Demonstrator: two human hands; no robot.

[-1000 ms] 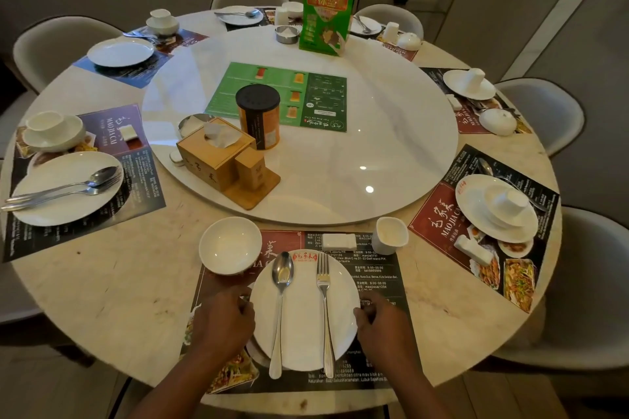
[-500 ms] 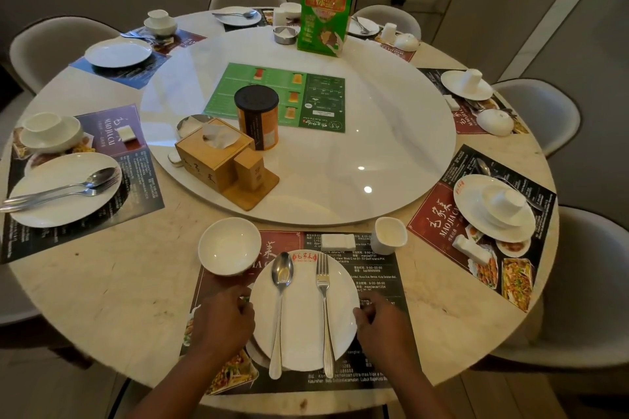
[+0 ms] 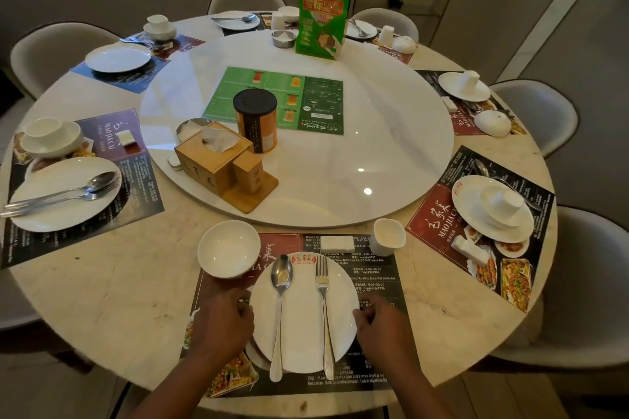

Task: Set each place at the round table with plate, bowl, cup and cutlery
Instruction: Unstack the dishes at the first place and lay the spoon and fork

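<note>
A white plate (image 3: 301, 323) lies on the dark placemat (image 3: 377, 286) at the near edge of the round table (image 3: 112, 286). A spoon (image 3: 279, 303) and a fork (image 3: 324, 309) lie side by side on it. My left hand (image 3: 221, 325) holds the plate's left rim with curled fingers. My right hand (image 3: 383, 325) holds the right rim the same way. An upright white bowl (image 3: 228, 248) stands at the mat's upper left, a white cup (image 3: 388, 236) at its upper right, and a small white rest (image 3: 337, 243) between them.
A large turntable (image 3: 374, 146) fills the middle, carrying a wooden tissue box (image 3: 212, 160), a black-lidded tin (image 3: 256, 119) and a green sign (image 3: 323, 15). Other places around the rim hold plates, bowls and cups, some upside down. Chairs ring the table.
</note>
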